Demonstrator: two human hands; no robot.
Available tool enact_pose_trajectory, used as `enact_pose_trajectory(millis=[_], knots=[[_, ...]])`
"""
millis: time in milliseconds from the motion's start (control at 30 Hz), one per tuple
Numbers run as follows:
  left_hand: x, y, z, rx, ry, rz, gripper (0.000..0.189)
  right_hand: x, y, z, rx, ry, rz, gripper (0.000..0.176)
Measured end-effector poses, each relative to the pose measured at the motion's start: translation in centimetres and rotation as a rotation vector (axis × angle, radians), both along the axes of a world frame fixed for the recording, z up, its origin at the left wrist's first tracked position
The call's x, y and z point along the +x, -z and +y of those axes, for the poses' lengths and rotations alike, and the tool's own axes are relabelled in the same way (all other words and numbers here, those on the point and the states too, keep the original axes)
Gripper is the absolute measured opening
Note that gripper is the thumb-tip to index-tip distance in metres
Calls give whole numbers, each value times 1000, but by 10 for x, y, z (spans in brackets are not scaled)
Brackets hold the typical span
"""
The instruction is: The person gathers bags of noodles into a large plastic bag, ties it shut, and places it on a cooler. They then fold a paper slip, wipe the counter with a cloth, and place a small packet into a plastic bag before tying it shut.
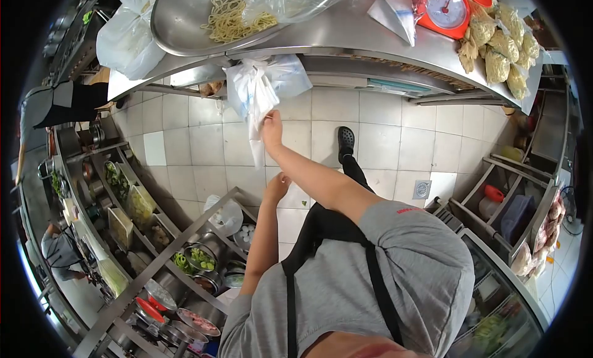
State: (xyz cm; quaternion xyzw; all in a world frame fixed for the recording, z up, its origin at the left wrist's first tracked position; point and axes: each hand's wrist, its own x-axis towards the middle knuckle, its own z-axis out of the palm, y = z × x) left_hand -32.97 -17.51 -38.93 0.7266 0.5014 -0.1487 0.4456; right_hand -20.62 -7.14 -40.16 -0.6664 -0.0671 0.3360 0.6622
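Observation:
My right hand [270, 130] reaches out from the right shoulder, its fingers closed on a white plastic bag [262, 89]. The bag hangs crumpled at the front edge of the steel counter [358, 40], and a strip of it dangles below my fingers. Nearer my body, my left hand [278, 187] is raised with its fingers curled in; nothing shows in them. On the counter above the bag stands a large steel bowl [176, 24] with yellow noodles [235, 18], partly covered by clear plastic.
A red scale [443, 12] and bagged noodles [503, 46] occupy the counter's right side; a filled white bag [131, 40] is at left. Steel racks [167, 240] with vegetables and pots stand left. A glass-topped cooler [494, 302] is lower right. Other people [65, 250] are at far left.

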Motion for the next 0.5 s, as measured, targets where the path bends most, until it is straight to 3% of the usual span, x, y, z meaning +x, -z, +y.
enact_pose_trajectory(millis=[33, 100, 133, 200, 233, 267, 333, 367, 400, 467, 500], knots=[[-5, 15, -2, 4, 0, 4, 24, 10, 8, 4, 4, 0, 4, 18], [-19, 38, -7, -119, -93, -130, 23, 35, 26, 11, 126, 86, 594, 24], [-16, 30, -6, -116, -95, -124, 23, 47, 26, 8, 127, 84, 601, 24], [0, 17, -6, -12, 0, -114, 21, 70, 27, 5, -98, -524, 325, 26], [10, 17, -2, 56, 122, -191, 20, 64, 32, 11, -11, -409, -133, 29], [26, 20, 5, 123, 244, -270, 20, 67, 39, 17, -16, -412, -129, 29], [62, 31, 17, 367, 251, -482, 20, 72, 20, 24, -355, -868, -582, 32], [74, 42, 33, 360, 308, -490, 22, 74, 26, 32, -441, -1034, -721, 31], [88, 53, 51, 357, 366, -503, 24, 81, 28, 37, -436, -1033, -722, 31], [100, 51, 99, -38, 426, -37, 33, 96, 31, 38, -326, -1007, -873, 30], [87, 90, 116, 135, 596, 171, 35, 104, 24, 40, -327, -1015, -873, 30]])
